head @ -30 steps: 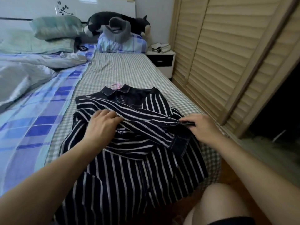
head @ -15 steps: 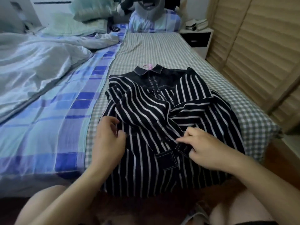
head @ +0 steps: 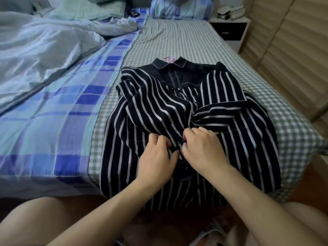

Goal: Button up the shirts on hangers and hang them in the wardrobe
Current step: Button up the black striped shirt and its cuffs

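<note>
A black shirt with white stripes (head: pixel 152 110) lies front up on the checked bed sheet (head: pixel 186 45), collar pointing away from me. A pink hanger hook (head: pixel 169 58) pokes out above the collar. Both sleeves are folded across the chest. My left hand (head: pixel 156 157) and my right hand (head: pixel 202 148) meet at the shirt's front placket, low on the chest. Each pinches an edge of the striped cloth, fingertips nearly touching. Whatever lies between the fingertips is hidden by them.
A crumpled pale blue duvet (head: pixel 44 48) and a blue plaid sheet (head: pixel 58 121) cover the left of the bed. Pillows (head: pixel 179 8) lie at the head. A white nightstand (head: pixel 230 31) stands far right, beside slatted wooden wardrobe doors (head: pixel 291 50). My knees frame the bottom edge.
My left hand slid right from the shirt's left side to the placket. My right hand came in from the sleeve cuff to meet it. The view swung left and down.
</note>
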A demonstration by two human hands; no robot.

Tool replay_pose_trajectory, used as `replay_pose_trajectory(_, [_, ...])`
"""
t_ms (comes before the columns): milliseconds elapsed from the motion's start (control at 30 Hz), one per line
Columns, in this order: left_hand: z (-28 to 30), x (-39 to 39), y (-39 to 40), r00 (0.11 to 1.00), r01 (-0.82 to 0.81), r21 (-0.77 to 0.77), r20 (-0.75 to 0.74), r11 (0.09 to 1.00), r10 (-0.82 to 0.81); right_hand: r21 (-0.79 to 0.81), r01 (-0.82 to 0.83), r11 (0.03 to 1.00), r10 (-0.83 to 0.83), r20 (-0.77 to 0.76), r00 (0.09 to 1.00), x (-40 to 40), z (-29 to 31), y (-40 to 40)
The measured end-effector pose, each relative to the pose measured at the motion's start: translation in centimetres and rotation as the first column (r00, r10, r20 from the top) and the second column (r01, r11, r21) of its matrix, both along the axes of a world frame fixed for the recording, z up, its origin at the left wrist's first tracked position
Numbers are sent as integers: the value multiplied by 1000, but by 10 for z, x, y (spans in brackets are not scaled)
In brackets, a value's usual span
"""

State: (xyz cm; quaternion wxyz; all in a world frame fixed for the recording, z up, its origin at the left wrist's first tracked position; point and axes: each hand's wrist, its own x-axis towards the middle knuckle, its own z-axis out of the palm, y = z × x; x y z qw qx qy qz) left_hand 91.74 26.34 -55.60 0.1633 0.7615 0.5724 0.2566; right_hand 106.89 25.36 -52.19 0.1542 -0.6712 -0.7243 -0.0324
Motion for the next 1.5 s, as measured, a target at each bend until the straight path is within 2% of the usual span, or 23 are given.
replay_pose_trajectory(100, [-12, -1, -6, 998, 11, 55, 66, 998, -14, -54, -2, 999, -4, -115, 993, 3, 7, 1])
replay_pose_trajectory(200, [-11, 12, -6, 996, -66, 108, 70, 992, 59, -108, -4, 994, -17, -192, 981, 8, 15, -3])
replay_pose_trajectory(267, [-12, 20, -3, 995, -105, 133, 16, 986, 103, -134, -12, 991, -10, -162, 987, 9, 16, -3])
replay_pose_trajectory(400, [-14, 24, 2, 992, -91, 141, -74, 986, 102, -164, -18, 986, 21, 20, 1000, -7, 10, -4])
replay_pose_trajectory(467, [-11, 22, 3, 994, -84, 100, -56, 992, 89, -145, 16, 989, -3, 84, 996, -16, 7, -5])
replay_pose_trajectory(533, [-4, 17, 5, 998, -63, 14, 23, 998, 63, -108, 46, 993, -40, 57, 998, -18, 10, -2])
replay_pose_trajectory(667, [19, -1, 3, 969, -2, -243, 238, 970, 61, -223, 134, 966, -172, -162, 972, -7, 25, 2])
replay_pose_trajectory(733, [33, -13, 0, 946, -11, -300, 305, 954, 107, -330, 148, 932, -249, -289, 924, -4, 36, -4])
replay_pose_trajectory(800, [43, -21, -7, 899, -1, -358, 408, 934, 157, -423, 93, 901, -307, -474, 825, -5, 45, -10])
replay_pose_trajectory(867, [49, -24, -12, 820, 42, -421, 533, 906, 209, -478, -17, 878, -346, -658, 668, -9, 49, -14])
replay_pose_trajectory(900, [51, -23, -14, 809, 34, -419, 545, 907, 221, -483, -61, 874, -348, -708, 615, -10, 48, -14])
replay_pose_trajectory(1000, [47, -16, -13, 877, -65, -325, 433, 944, 209, -462, -146, 875, -334, -793, 509, -13, 44, -14])
replay_pose_trajectory(1100, [42, -11, -12, 906, -45, -260, 397, 965, 149, -412, -90, 907, -301, -782, 546, -17, 38, -13])
replay_pose_trajectory(1167, [40, -11, -13, 866, -1, -295, 478, 956, 148, -391, -58, 919, -295, -776, 557, -18, 33, -13])
replay_pose_trajectory(1267, [41, -16, -12, 677, 111, -451, 687, 885, 266, -397, -70, 915, -299, -784, 545, -12, 29, -12])
replay_pose_trajectory(1333, [43, -19, -11, 572, 193, -525, 746, 829, 340, -409, -96, 907, -295, -783, 547, -10, 30, -12])
replay_pose_trajectory(1400, [44, -20, -11, 529, 240, -564, 758, 790, 381, -419, -112, 901, -291, -775, 562, -9, 32, -13])
replay_pose_trajectory(1500, [45, -22, -12, 531, 253, -576, 754, 777, 386, -446, -133, 885, -290, -751, 593, -8, 36, -14])
